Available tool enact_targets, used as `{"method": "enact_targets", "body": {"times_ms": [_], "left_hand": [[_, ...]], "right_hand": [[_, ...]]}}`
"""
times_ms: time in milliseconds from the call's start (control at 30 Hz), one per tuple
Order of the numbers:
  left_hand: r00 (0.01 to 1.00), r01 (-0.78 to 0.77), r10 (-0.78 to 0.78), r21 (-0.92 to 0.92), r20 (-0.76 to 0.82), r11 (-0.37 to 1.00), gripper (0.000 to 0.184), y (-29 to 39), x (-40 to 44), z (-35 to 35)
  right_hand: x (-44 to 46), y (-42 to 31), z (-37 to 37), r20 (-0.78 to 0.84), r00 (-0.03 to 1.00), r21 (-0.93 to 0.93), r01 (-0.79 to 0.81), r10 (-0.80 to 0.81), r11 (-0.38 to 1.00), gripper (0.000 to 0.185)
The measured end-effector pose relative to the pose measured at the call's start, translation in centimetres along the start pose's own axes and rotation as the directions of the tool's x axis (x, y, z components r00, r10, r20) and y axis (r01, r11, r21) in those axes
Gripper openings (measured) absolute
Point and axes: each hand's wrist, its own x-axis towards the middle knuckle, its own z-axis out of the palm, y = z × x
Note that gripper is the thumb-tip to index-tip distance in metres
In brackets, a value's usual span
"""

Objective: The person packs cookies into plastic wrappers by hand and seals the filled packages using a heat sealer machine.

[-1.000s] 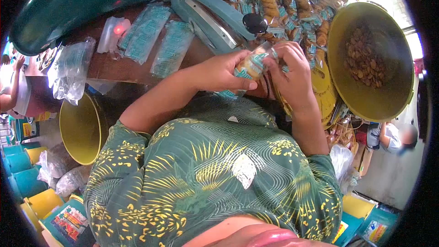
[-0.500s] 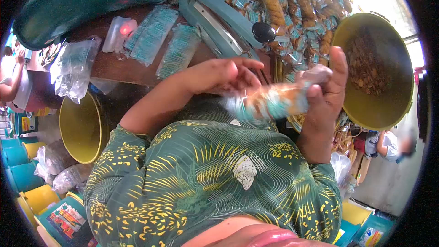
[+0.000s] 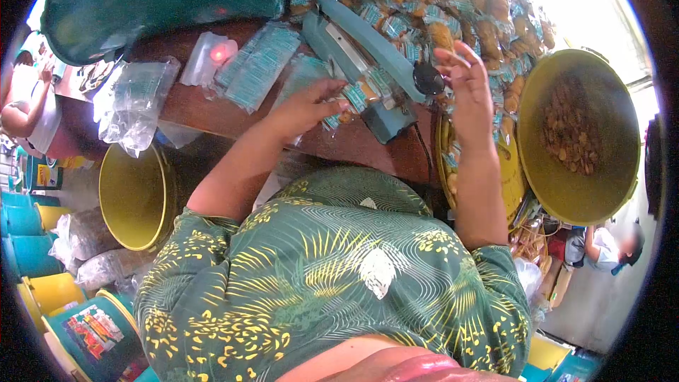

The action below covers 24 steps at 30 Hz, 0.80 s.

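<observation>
My left hand (image 3: 315,107) is closed on a clear plastic packet of cookies (image 3: 364,93) with blue-green print. The packet's far end reaches into the blue bag sealer (image 3: 371,49), between its base and raised arm. My right hand (image 3: 468,88) is up beside the black knob (image 3: 428,78) at the end of that arm, fingers apart. Whether a fingertip touches the knob, I cannot tell. Left of the sealer, printed plastic bags (image 3: 262,64) lie in flat stacks on the brown table (image 3: 233,114).
Many filled cookie packets (image 3: 488,7) are heaped behind the sealer. A yellow tub (image 3: 527,170) with brown pieces inside stands at right, and another yellow tub (image 3: 134,198) at lower left. A dark green basin (image 3: 163,7) fills the back left. People appear at both sides.
The packet has gone from between both hands in front of my chest to the sealer, now in my left hand alone. My right hand has let go and moved up beside the knob.
</observation>
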Motion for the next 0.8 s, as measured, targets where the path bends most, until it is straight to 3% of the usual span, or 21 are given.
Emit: {"method": "enact_targets", "body": {"times_ms": [67, 100, 200, 233, 333, 433, 533, 667, 733, 800], "left_hand": [[0.999, 0.044, -0.044, -0.005, -0.007, 0.999, 0.059, 2.4, -0.5, -0.1], [0.999, 0.032, -0.032, -0.025, 0.003, 0.999, 0.06, 2.1, -0.2, -0.4], [1.0, -0.014, 0.014, 0.003, 0.023, 1.0, 0.062, 1.5, 0.4, -0.8], [0.999, -0.03, 0.029, 0.025, 0.025, 0.999, 0.062, 1.3, 0.6, -0.9], [0.999, -0.035, 0.045, 0.265, -0.031, 0.964, 0.05, 1.2, 0.3, -1.0], [1.0, 0.009, -0.012, 0.264, 0.013, 0.964, 0.047, 0.2, 0.5, -1.9], [1.0, 0.011, -0.013, 0.142, 0.014, 0.99, 0.046, 1.3, 0.6, -1.7], [1.0, -0.025, 0.024, 0.191, 0.01, 0.981, 0.043, 2.3, 1.1, -1.2], [0.999, -0.029, 0.034, 0.288, -0.012, 0.957, 0.043, 2.6, 1.3, -1.0], [1.0, -0.026, 0.022, 0.248, 0.019, 0.968, 0.053, 2.0, 1.8, -1.1]], "right_hand": [[0.4, -3.4, 1.4, 0.082, 0.995, -0.103, 0.061, -0.053, 0.993, 0.049], [0.6, -4.0, 1.8, 0.218, 0.969, -0.363, 0.193, -0.118, 0.912, 0.05], [0.6, -2.3, 3.7, 0.313, 0.947, -0.545, 0.244, -0.075, 0.802, 0.051], [0.5, -1.5, 4.2, 0.285, 0.958, -0.613, 0.181, 0.001, 0.769, 0.051], [-0.1, -0.7, 4.9, 0.206, 0.977, -0.662, 0.094, 0.061, 0.744, 0.05], [-0.4, 0.0, 5.1, 0.176, 0.984, -0.597, 0.093, 0.017, 0.797, 0.045], [-0.4, 0.1, 5.0, 0.174, 0.985, -0.579, 0.089, 0.016, 0.81, 0.042], [-0.4, -0.7, 5.1, 0.154, 0.981, -0.598, -0.001, 0.116, 0.802, 0.039], [-0.5, -0.4, 5.1, 0.158, 0.985, -0.588, 0.034, 0.073, 0.808, 0.039], [-0.5, -0.3, 5.0, 0.157, 0.987, -0.576, 0.055, 0.044, 0.816, 0.039]]}}
